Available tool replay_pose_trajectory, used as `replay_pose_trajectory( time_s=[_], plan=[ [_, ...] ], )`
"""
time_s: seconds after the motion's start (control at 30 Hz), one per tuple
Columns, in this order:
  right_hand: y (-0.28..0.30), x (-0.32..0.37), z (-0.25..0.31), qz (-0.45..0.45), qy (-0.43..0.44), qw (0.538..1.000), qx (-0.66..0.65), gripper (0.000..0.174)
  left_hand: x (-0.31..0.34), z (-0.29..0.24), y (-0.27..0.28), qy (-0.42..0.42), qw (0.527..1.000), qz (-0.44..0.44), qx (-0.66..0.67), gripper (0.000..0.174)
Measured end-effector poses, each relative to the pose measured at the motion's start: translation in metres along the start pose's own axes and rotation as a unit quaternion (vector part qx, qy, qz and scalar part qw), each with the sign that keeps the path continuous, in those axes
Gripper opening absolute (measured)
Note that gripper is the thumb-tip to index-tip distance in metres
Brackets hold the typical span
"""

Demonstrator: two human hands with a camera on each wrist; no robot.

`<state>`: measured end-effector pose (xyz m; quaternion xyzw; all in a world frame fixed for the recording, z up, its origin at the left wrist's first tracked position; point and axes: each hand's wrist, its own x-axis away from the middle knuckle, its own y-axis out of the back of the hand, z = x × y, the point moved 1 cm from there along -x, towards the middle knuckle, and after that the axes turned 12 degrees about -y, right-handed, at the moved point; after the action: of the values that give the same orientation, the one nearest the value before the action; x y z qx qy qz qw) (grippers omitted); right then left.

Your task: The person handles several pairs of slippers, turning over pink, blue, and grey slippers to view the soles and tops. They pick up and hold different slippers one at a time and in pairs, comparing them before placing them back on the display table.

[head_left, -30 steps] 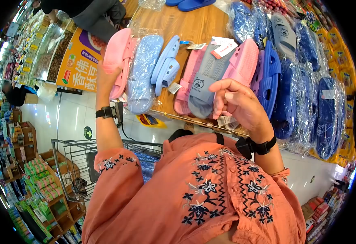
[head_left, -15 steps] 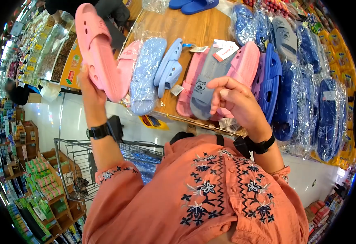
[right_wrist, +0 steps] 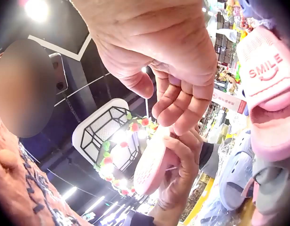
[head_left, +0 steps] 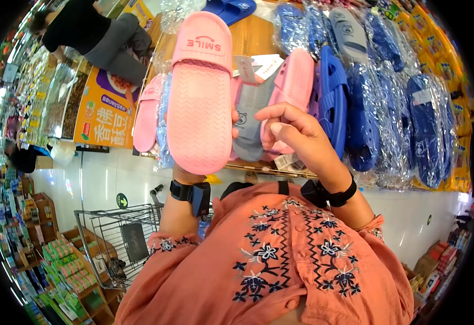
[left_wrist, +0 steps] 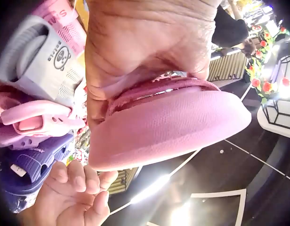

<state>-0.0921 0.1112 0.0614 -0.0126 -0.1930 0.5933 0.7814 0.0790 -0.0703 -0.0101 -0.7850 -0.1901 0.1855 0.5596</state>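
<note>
A pink slipper (head_left: 200,108) marked SMILE is held up in front of the body, its insole facing the head camera. The left hand (left_wrist: 149,42) grips it from beneath, mostly hidden by the sole in the head view; the left wrist view shows fingers round the slipper (left_wrist: 168,127). To the right, the right hand (head_left: 302,132) is raised with loosely bent fingers, holding nothing. Behind it on the table lie a grey slipper (head_left: 253,114) with a bear print and another pink slipper (head_left: 296,76). A grey tag (head_left: 244,70) shows beside the held slipper.
Blue slippers (head_left: 332,103), several in clear plastic, cover the table's right side. Another pink slipper (head_left: 147,116) lies at the left. A wire cart (head_left: 115,227) stands below the table edge. Someone in a black top (head_left: 77,30) bends at the upper left.
The left hand has brought the pink slipper from the left to the middle and turned its insole towards the head camera. The right hand keeps nearly the same pose.
</note>
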Motion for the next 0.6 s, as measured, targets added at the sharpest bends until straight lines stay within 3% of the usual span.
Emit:
replay_pose_trajectory(
  time_s=[0.1, 0.27, 0.37, 0.47, 0.57, 0.6],
  plan=[
    [0.007, 0.009, -0.001, -0.018, 0.001, 1.000, 0.005, 0.030, -0.003, 0.012, -0.009, 0.026, 0.998, 0.053, 0.020, 0.086],
    [0.013, 0.020, -0.002, -0.028, 0.021, 0.999, -0.008, 0.029, -0.005, 0.019, -0.001, 0.056, 0.997, 0.012, -0.042, 0.087],
    [0.017, 0.025, -0.001, -0.024, 0.027, 0.999, -0.010, 0.028, -0.009, 0.027, -0.002, 0.095, 0.995, -0.009, 0.031, 0.097],
    [0.020, 0.030, -0.001, -0.028, 0.020, 0.999, -0.007, 0.028, -0.008, 0.033, -0.016, 0.089, 0.996, -0.003, 0.014, 0.101],
    [0.024, 0.030, -0.004, -0.020, 0.042, 0.999, -0.007, 0.027, -0.009, 0.033, -0.011, 0.128, 0.984, 0.045, 0.112, 0.088],
    [0.025, 0.031, -0.003, -0.020, 0.044, 0.999, -0.007, 0.027, -0.008, 0.035, -0.014, 0.123, 0.989, 0.030, 0.079, 0.090]
  ],
)
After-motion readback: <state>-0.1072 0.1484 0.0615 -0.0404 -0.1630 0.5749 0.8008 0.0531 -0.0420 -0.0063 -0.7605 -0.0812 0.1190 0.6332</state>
